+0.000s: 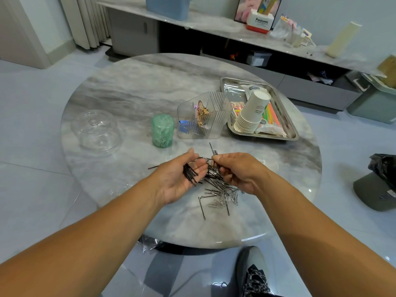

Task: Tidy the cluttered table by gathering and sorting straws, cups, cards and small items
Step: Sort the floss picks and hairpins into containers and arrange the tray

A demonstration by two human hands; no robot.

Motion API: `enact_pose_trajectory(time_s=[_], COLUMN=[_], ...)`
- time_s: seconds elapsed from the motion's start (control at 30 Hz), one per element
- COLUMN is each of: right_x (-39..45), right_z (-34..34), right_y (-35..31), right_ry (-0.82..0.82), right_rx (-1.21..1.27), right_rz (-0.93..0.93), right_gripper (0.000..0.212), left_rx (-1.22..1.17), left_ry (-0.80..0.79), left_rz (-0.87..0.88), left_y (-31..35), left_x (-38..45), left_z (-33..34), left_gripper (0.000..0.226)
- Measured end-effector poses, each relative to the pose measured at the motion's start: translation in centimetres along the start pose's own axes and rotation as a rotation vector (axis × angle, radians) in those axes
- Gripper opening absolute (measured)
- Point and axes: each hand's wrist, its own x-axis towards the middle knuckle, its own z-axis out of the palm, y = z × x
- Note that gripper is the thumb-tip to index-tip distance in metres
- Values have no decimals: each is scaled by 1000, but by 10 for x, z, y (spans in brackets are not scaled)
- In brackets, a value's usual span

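Dozens of thin black metal hairpins [216, 185] lie in a loose tangle near the front edge of the round grey marble table [132, 86], mixed with a few silver wire clips [230, 195] at the pile's near side. The left hand [182, 176] is cupped palm-up just above the heap, holding a small aligned bundle of black pins [189, 173] across its palm, fingers relaxed rather than clenched. The right hand [237, 170] is beside it, fingertips pinching a pin or two at the top of the tangle and feeding them toward the left palm. The step in hand looks like gathering the small items: picking pins out one by one and stacking them parallel. Most of the heap remains, so this step seems early. Next the right hand probably has to tease out another pin without dragging the snarl, keeping black apart from silver. Toward the middle of the table stand a green translucent plastic jar [162, 130], a ribbed clear plastic organiser [203, 116] and, toward the left edge, a clear round lidded container [96, 131]. By the right edge, a steel tray [294, 137] holds stacked white paper cups [252, 112].
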Motion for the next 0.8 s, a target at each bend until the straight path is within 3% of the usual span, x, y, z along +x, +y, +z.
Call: enact_pose_trajectory(time_s=[0.17,0.27,0.5,0.8], right_x=[-4,-5,-10,-17], right_z=[14,22,35,36], right_y=[5,6,7,1], right_ry=[-32,44,174,73], right_rx=[-30,24,-204,149], right_rz=[-76,-93,-320,-227], right_gripper=[28,6,5,17], left_rx=[42,74,70,59], left_ry=[-51,-65,-41,14], left_rz=[19,58,173,189], left_y=[-6,-7,-11,-10], left_x=[-5,-6,-6,-6], left_z=[5,8,14,13], left_gripper=[28,37,24,19])
